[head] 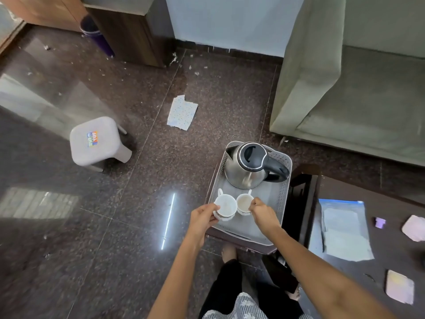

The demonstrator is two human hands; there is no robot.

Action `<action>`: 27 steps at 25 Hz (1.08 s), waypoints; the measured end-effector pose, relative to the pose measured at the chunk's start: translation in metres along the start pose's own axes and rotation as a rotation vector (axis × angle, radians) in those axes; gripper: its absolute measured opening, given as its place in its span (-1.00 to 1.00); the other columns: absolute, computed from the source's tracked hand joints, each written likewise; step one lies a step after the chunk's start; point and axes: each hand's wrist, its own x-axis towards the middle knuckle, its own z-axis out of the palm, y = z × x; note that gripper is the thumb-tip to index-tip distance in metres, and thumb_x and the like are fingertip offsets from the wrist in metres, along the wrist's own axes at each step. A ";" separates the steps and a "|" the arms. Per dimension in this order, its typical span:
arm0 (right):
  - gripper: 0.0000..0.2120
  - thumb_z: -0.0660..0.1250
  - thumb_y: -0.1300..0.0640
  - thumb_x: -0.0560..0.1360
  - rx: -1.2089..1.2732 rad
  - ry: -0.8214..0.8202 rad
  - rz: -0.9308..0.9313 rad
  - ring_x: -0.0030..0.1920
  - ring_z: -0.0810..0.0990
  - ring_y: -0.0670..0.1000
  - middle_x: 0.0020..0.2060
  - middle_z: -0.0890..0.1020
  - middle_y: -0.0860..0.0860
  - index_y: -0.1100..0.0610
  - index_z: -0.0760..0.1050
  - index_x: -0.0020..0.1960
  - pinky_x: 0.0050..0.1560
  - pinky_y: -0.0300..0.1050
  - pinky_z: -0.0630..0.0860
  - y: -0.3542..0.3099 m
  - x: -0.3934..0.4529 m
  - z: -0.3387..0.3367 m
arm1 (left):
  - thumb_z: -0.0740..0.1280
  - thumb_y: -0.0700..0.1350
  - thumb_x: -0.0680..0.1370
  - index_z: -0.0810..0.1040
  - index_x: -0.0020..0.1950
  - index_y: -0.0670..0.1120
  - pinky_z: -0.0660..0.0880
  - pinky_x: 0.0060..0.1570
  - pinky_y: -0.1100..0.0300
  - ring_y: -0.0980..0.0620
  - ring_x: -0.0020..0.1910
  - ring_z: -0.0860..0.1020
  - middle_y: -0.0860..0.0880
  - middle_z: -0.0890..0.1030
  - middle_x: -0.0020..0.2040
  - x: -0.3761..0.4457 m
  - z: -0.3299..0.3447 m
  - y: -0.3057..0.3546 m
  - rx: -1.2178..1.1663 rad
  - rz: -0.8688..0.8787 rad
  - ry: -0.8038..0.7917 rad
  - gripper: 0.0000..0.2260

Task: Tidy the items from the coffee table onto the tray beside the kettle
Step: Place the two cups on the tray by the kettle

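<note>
**Two cups held at tray's near end**

Nearest the camera: both forearms, reaching up-frame from 6 o'clock toward the tray [279, 196].

Left hand [202, 218]: fingers curled round the near-left side of the left cup [226, 204], thumb at its rim. Cup lies at 1 o'clock from the hand, upright, handle pointing to 11 o'clock. A second cup seems nested beneath it; cannot tell for sure.

Right hand [264, 215]: fingertips pinch the right rim of the right cup [244, 203]. Cup sits at 10 o'clock from the hand, upright, pale residue inside, handle toward 1 o'clock.

The two cups stand just beside each other, over the tray's near half. Whether they rest on the tray floor is unclear.

Kettle [249, 168] stands on the tray's far half, at 12 o'clock from the cups, spout to 10 o'clock, handle to 4 o'clock.

Table [379, 261] at 3 o'clock carries a plastic bag [342, 229] and small pink items. Stool [96, 139] at 10 o'clock, well apart.
</note>
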 end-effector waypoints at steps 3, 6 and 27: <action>-0.86 0.09 0.26 0.51 -0.019 -0.021 0.033 -0.15 0.50 0.23 -0.12 0.54 0.14 0.11 0.29 0.05 -0.19 -0.04 0.33 -0.003 -0.002 0.002 | 0.38 -0.17 0.45 0.59 0.04 -0.26 0.56 0.09 0.10 -0.04 -0.06 0.58 -0.18 0.62 -0.09 0.010 0.001 -0.001 0.035 -0.022 -0.009 -0.77; -0.70 0.12 0.38 0.49 -0.120 -0.023 0.057 -0.07 0.57 0.26 0.00 0.57 0.19 0.21 0.28 0.20 -0.16 0.02 0.43 0.000 -0.007 0.004 | 0.36 -0.18 0.47 0.61 -0.05 -0.19 0.55 0.07 0.11 -0.05 -0.03 0.58 -0.17 0.62 -0.07 0.022 0.007 -0.002 0.085 -0.038 -0.007 -0.88; -0.59 0.13 0.35 0.50 -0.263 -0.171 -0.093 0.03 0.56 0.24 0.45 0.20 0.05 0.23 0.32 0.34 0.07 0.08 0.51 0.017 -0.012 0.009 | 0.25 -0.28 0.52 0.47 0.33 -0.16 0.46 0.06 0.05 -0.24 0.10 0.56 -0.27 0.62 0.11 0.084 0.036 -0.034 0.865 0.213 0.207 -0.64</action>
